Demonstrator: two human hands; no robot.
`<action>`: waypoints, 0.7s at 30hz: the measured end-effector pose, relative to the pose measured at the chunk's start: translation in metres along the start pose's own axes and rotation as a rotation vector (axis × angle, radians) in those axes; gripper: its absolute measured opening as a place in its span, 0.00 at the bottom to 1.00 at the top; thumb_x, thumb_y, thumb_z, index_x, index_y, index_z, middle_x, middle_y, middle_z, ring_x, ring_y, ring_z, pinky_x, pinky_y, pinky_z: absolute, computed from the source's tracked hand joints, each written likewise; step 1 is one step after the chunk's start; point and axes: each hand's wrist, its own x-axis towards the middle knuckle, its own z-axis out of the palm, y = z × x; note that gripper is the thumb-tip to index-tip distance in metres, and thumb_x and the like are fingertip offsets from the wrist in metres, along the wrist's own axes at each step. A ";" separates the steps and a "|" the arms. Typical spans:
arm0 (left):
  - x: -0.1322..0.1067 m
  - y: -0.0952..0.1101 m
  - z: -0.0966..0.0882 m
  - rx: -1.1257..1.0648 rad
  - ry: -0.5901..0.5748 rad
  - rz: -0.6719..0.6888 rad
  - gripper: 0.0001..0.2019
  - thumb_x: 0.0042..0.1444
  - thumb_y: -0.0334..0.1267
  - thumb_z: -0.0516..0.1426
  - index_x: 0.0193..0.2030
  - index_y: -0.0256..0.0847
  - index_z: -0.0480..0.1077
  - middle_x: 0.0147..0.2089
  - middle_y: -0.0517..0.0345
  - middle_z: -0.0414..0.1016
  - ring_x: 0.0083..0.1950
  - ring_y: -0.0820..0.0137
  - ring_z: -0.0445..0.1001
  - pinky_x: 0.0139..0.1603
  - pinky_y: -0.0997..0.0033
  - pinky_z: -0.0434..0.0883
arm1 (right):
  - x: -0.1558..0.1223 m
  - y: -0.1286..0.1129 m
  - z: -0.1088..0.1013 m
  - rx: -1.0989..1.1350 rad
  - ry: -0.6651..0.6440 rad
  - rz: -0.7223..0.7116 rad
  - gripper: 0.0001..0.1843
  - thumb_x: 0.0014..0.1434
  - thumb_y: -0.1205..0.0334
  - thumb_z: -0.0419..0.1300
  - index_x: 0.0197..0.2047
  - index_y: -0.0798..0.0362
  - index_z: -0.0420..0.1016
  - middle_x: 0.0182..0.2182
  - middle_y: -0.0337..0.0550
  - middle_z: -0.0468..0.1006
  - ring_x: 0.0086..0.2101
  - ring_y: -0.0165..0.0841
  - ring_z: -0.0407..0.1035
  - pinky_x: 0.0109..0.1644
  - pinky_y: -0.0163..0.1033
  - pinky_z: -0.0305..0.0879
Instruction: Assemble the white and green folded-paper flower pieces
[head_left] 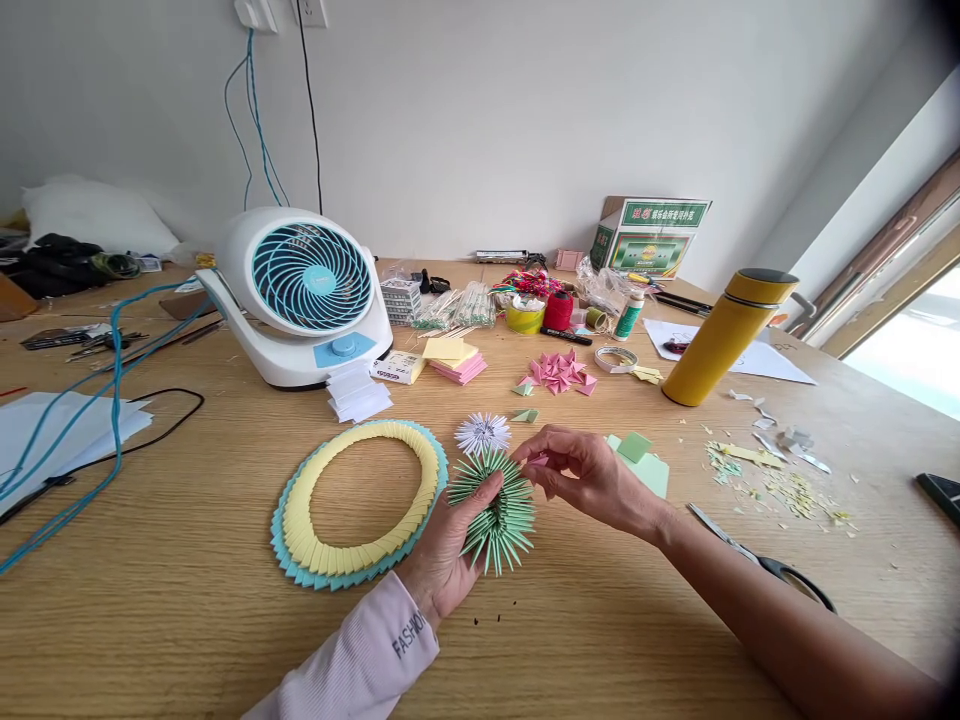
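Note:
My left hand (448, 560) is closed around a round, spiky green folded-paper piece (516, 505), thumb laid across its front. My right hand (596, 475) pinches a small pink folded-paper piece (538, 460) at the upper right edge of the green one; whether the two interlock is hidden by the fingers. Just behind stands a white spiky paper piece (482, 433). To the left lies a big yellow and blue folded-paper ring (300, 515). Beyond my hands is a heap of pink folded pieces (561, 372), with a few green folded pieces (526, 416) close to it.
A white fan (300, 290) stands at back left, near stacked paper squares (459, 362). On the right are a yellow thermos (720, 345), scissors (761, 560) and paper scraps (795, 490). Green paper sheets (651, 470) lie behind my right wrist. Blue cables (116, 390) cross the left side.

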 end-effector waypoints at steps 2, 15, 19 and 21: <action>0.001 0.000 0.000 -0.023 0.018 -0.015 0.15 0.53 0.31 0.67 0.48 0.38 0.76 0.41 0.54 0.82 0.37 0.70 0.80 0.38 0.74 0.77 | 0.000 0.001 0.000 -0.026 0.002 -0.013 0.08 0.63 0.65 0.61 0.44 0.55 0.79 0.35 0.43 0.77 0.27 0.27 0.70 0.30 0.35 0.68; 0.000 0.003 0.003 -0.055 0.066 -0.071 0.09 0.60 0.37 0.61 0.46 0.37 0.76 0.40 0.54 0.82 0.39 0.69 0.81 0.45 0.70 0.78 | 0.000 -0.005 -0.002 -0.139 0.010 -0.066 0.08 0.64 0.66 0.59 0.44 0.55 0.80 0.35 0.43 0.77 0.27 0.26 0.70 0.29 0.34 0.67; 0.001 0.002 0.002 -0.035 0.070 -0.074 0.09 0.60 0.35 0.62 0.46 0.36 0.77 0.38 0.54 0.82 0.40 0.68 0.81 0.46 0.70 0.78 | 0.000 -0.006 -0.002 -0.107 0.011 -0.056 0.10 0.64 0.63 0.59 0.46 0.57 0.79 0.34 0.44 0.77 0.25 0.26 0.69 0.28 0.33 0.68; 0.001 0.001 0.001 -0.026 0.061 -0.080 0.11 0.59 0.36 0.62 0.48 0.36 0.76 0.39 0.53 0.82 0.42 0.67 0.81 0.47 0.70 0.78 | 0.000 -0.005 -0.002 -0.070 0.019 -0.051 0.12 0.65 0.62 0.59 0.49 0.57 0.77 0.32 0.42 0.76 0.24 0.26 0.69 0.26 0.33 0.68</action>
